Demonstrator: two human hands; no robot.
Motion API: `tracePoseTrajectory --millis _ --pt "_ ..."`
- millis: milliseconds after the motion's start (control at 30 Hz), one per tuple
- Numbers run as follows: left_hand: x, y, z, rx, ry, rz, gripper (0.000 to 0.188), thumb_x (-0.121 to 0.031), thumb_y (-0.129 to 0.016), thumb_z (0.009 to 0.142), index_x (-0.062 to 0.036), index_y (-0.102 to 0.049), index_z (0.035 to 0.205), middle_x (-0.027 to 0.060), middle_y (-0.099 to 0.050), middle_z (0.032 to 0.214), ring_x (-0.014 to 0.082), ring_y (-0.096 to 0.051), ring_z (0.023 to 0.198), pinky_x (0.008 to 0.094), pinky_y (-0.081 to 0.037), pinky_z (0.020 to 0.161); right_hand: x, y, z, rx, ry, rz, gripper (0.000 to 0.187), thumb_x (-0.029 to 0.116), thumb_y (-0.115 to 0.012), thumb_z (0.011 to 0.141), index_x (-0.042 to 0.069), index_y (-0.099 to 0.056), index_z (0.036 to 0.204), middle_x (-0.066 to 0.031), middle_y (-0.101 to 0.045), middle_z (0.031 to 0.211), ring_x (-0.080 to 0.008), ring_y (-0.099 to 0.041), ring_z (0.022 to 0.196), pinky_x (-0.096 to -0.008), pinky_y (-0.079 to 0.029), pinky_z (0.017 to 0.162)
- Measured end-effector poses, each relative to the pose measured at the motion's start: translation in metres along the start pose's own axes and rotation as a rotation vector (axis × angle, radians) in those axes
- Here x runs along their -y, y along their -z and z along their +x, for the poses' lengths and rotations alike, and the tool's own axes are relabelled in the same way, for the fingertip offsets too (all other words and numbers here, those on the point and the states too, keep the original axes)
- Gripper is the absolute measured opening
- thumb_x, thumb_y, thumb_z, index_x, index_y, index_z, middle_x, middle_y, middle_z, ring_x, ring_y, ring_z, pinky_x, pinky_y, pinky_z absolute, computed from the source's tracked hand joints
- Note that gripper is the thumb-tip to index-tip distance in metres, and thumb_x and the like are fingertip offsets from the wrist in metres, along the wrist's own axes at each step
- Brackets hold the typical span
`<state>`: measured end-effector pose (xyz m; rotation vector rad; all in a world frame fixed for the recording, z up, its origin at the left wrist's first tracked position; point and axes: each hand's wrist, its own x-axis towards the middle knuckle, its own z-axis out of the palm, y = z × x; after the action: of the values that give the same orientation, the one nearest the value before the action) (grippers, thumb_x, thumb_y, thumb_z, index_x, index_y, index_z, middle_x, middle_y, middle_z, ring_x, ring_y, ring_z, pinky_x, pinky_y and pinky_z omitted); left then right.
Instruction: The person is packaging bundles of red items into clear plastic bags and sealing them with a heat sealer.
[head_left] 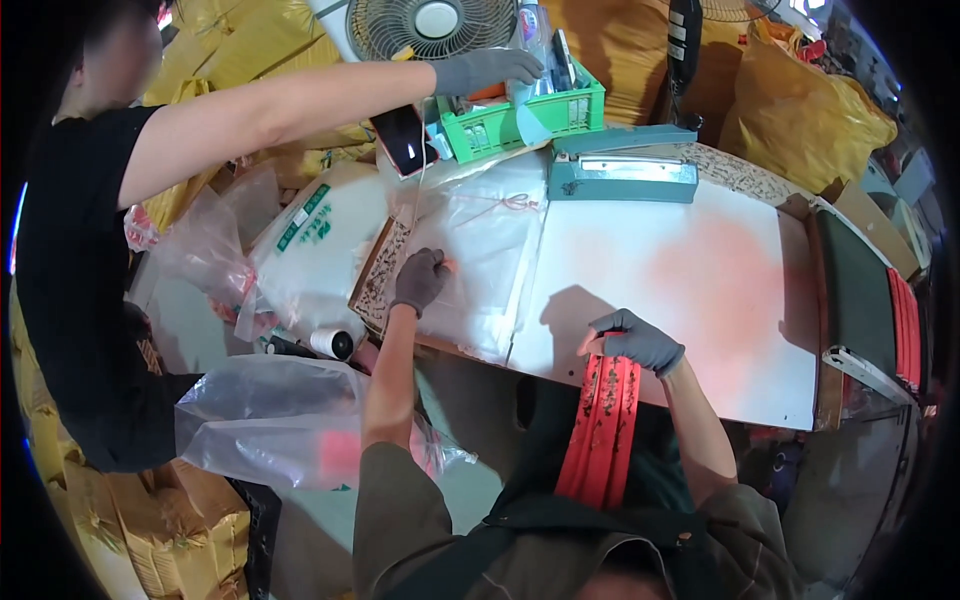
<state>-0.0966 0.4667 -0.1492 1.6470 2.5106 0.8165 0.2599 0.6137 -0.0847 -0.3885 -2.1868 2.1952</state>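
Observation:
In a grey glove with bare fingertips, my left hand (pixel 422 280) rests at the left side of a stack of clear plastic bags (pixel 480 255) on the table. Its fingers are curled together, and whether bag film is between them is hidden. My right hand (pixel 637 342), gloved the same way, is closed on the upper end of a bundle of red strips with dark printing (pixel 600 425). The bundle hangs down over the table's front edge towards my body.
A teal heat sealer (pixel 625 170) stands at the table's back, beside a green basket (pixel 525 125) of tools. A co-worker's gloved hand (pixel 488 70) reaches over that basket. More red strips (pixel 903 325) lie at the far right. A fan (pixel 430 25) stands behind.

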Motion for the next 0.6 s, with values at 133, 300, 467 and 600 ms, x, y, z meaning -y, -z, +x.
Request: tracePoseTrajectory --millis 133,300,467,600 --pt "-0.001 -0.002 0.009 -0.073 0.071 -0.112 0.018 -0.019 -0.061 0.080 -0.0023 -0.062 0.086 0.0165 -0.061 0.082 0.0329 -0.061 0.079 0.0363 -0.048 0.070 0.003 0.004 -0.003 -0.020 -0.029 -0.006 0.018 0.013 -0.062 0.081 -0.002 -0.069 0.087 -0.0069 -0.067 0.079 -0.0123 -0.060 0.076 -0.0256 -0.047 0.075" --pt "0.042 0.021 -0.010 -0.302 0.040 0.040 0.017 -0.018 -0.057 0.081 -0.0011 -0.061 0.080 0.0149 -0.063 0.081 0.0295 -0.061 0.078 0.0377 -0.049 0.069 0.004 -0.002 -0.002 -0.003 -0.027 0.009 0.019 0.014 -0.062 0.081 -0.002 -0.070 0.089 -0.0067 -0.068 0.083 -0.0123 -0.061 0.080 -0.0263 -0.047 0.078" --pt "0.009 0.079 -0.068 -0.759 0.346 1.233 0.018 -0.021 -0.045 0.091 -0.0059 -0.054 0.089 0.0104 -0.059 0.077 0.0232 -0.058 0.063 0.0353 -0.047 0.058 -0.013 0.002 -0.014 -0.011 0.012 0.013 0.019 0.008 -0.061 0.080 -0.003 -0.068 0.094 -0.0075 -0.067 0.083 -0.0119 -0.059 0.080 -0.0269 -0.047 0.078" --pt "-0.062 0.065 -0.076 -1.020 0.145 0.273 0.023 -0.026 -0.047 0.092 -0.0039 -0.053 0.088 0.0102 -0.057 0.079 0.0233 -0.056 0.068 0.0348 -0.045 0.062 -0.006 -0.006 -0.013 -0.020 -0.051 0.057 0.036 0.009 -0.061 0.081 -0.003 -0.059 0.115 -0.0071 -0.065 0.084 -0.0121 -0.059 0.079 -0.0258 -0.047 0.077"
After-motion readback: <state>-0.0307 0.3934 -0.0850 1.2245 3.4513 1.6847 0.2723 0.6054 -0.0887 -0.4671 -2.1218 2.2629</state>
